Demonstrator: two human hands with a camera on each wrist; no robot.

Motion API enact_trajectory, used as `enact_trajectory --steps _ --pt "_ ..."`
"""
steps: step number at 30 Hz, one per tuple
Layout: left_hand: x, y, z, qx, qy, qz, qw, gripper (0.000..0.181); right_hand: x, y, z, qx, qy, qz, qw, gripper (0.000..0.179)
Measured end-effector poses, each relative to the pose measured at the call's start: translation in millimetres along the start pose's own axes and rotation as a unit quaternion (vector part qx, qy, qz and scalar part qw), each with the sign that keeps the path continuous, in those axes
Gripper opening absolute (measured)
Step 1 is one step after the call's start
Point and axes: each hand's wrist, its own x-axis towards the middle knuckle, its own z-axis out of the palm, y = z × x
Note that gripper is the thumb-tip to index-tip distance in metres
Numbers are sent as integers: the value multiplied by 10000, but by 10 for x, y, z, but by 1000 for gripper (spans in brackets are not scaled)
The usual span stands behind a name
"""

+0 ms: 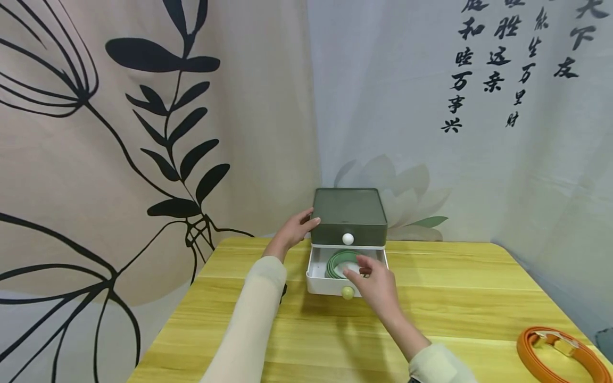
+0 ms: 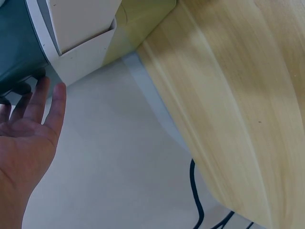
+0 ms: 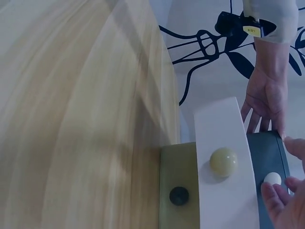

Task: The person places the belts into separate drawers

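Observation:
A small two-drawer box has a dark green upper part (image 1: 349, 207) with a white knob (image 1: 348, 239). Its white lower drawer (image 1: 323, 286), with a yellow-green knob (image 1: 348, 293), is pulled out. A coiled green belt (image 1: 332, 265) lies in that drawer, partly hidden by my right hand. My left hand (image 1: 293, 232) rests against the green part's left side with extended fingers, as the left wrist view also shows. Over the drawer's front right corner, my right hand (image 1: 379, 284) has thumb and fingers apart, with nothing between them.
An orange belt (image 1: 527, 351) with a gold buckle lies coiled at the right front of the wooden table (image 1: 460, 298). Behind the box hangs a printed curtain (image 1: 268, 133). A dark cable (image 2: 194, 186) shows beyond the table edge in the left wrist view.

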Motion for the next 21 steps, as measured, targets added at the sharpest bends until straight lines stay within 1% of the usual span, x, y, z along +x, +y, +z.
enact_trajectory --steps 6,12,17,21 --pt "-9 -5 -2 35 14 -21 10000 69 -98 41 48 180 176 78 9997 43" --pt "-21 1 -2 4 -14 -5 10000 68 -192 85 90 387 382 30 9985 44" --pt "-38 8 -2 -12 -28 -4 10000 68 -268 110 118 556 564 -5 9969 41" --pt "-53 17 -4 5 -3 -31 10000 68 -333 153 159 545 602 1 9967 40"
